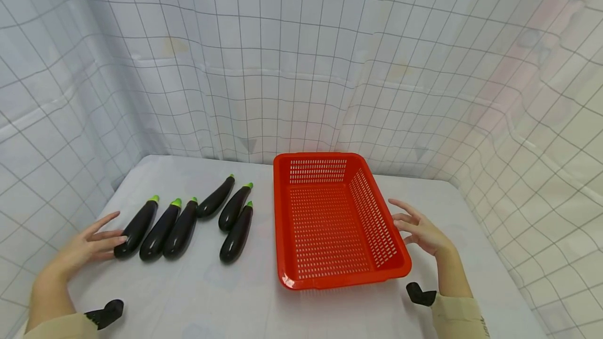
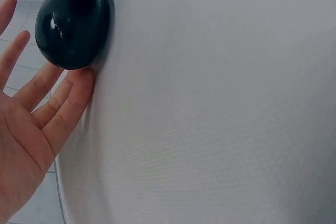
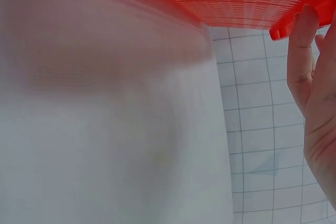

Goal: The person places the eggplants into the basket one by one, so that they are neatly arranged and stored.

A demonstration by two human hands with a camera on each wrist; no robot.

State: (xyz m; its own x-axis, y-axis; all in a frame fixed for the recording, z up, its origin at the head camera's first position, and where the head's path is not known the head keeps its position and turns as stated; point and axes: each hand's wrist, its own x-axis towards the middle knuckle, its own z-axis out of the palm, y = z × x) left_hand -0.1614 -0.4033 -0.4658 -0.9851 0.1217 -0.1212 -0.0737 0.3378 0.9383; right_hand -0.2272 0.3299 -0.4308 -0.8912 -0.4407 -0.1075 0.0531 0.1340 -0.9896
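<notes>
1. On the left of the white table (image 1: 198, 297), left hand (image 1: 87, 247) with spread fingers, touching the near end of the leftmost eggplant (image 1: 138, 226).
2. Right of it, five more eggplants (image 1: 181, 232), lying with green tops (image 1: 176, 202) away.
3. At the right side of the red basket (image 1: 281, 213), right hand (image 1: 423, 230) with loosely spread fingers; touching or not, hard to tell.

Six glossy dark eggplants (image 1: 181, 230), green-capped, lying slanted left of red perforated basket (image 1: 281, 224).
</notes>
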